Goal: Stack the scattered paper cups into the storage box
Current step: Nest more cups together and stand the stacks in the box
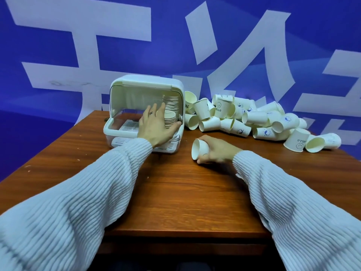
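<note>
A white storage box (121,132) with its lid raised stands at the back left of the wooden table. Inside, at its right side, lie stacks of nested paper cups (172,106). My left hand (156,124) reaches into the box, fingers spread, thumb and fingers around the end of the lower stack (170,118). My right hand (213,150) grips a single white paper cup (199,148) on its side, low over the table to the right of the box, its mouth facing left. A heap of scattered paper cups (254,120) lies at the back right.
The brown wooden table (175,192) has bare surface in front of the box and the heap. Its front edge runs just below my forearms. A blue wall with large white characters stands close behind the table.
</note>
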### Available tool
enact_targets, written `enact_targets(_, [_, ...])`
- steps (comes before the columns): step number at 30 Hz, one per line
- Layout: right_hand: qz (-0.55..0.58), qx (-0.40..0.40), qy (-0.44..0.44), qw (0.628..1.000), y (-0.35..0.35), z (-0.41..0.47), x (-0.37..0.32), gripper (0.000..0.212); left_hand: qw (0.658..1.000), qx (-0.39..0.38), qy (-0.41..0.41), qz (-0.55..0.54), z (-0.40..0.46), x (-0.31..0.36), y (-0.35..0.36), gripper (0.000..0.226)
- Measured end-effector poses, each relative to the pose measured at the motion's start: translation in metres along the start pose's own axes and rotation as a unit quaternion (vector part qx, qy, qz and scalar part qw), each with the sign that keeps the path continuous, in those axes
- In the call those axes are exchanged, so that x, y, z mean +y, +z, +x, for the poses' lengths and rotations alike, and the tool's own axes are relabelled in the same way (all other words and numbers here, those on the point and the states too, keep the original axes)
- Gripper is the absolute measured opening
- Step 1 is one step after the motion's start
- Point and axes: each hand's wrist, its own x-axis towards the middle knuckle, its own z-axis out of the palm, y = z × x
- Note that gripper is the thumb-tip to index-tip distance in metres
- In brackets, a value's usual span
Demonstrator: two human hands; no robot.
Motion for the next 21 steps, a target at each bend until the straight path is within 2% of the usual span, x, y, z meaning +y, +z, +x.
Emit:
enact_targets(1, [0.016, 0.014, 0.010, 1.000, 0.002, 0.000, 0.002, 0.064, 0.998, 0.050, 0.032, -0.010, -0.005, 0.005, 0.001, 0.086])
enact_targets(4, [0.199, 0.126, 0.032, 0.971, -0.002, 0.000, -0.001, 0.068, 0.968, 0.148, 0.192, -0.072, -0.024, 0.023, 0.008, 0.064])
enact_targets(6, [0.295, 0.160, 0.011, 0.942, -0.008, 0.000, -0.007, 0.051, 0.951, 0.138, 0.257, -0.104, -0.036, 0.035, 0.020, 0.059])
enact_targets(7, [0.337, 0.149, 0.004, 0.929, -0.009, 0.000, -0.007, 0.041, 0.951, 0.118, 0.265, -0.108, -0.041, 0.040, 0.026, 0.062])
enact_targets(9, [0.419, 0.101, -0.005, 0.902, -0.009, -0.008, -0.012, 0.030, 0.962, 0.069, 0.228, -0.132, -0.047, 0.046, 0.038, 0.076])
enact_targets(12, [0.483, -0.001, -0.036, 0.875, -0.002, -0.014, -0.009, 0.040, 0.968, 0.012, 0.138, -0.208, -0.057, 0.047, 0.051, 0.096])
enact_targets(14, [0.500, -0.017, -0.023, 0.866, 0.004, -0.012, -0.007, 0.047, 0.963, 0.013, 0.106, -0.247, -0.064, 0.046, 0.055, 0.096])
enact_targets(17, [0.518, 0.079, 0.033, 0.851, 0.011, 0.011, 0.000, 0.056, 0.955, 0.068, 0.072, -0.280, -0.068, 0.041, 0.051, 0.091])
enact_targets(20, [0.375, 0.217, 0.058, 0.900, 0.027, 0.044, 0.007, 0.032, 0.956, 0.091, 0.078, -0.269, -0.062, 0.033, 0.044, 0.091])
enact_targets(21, [0.333, 0.256, 0.066, 0.905, 0.034, 0.053, 0.005, 0.027, 0.956, 0.092, 0.087, -0.264, -0.060, 0.030, 0.043, 0.091])
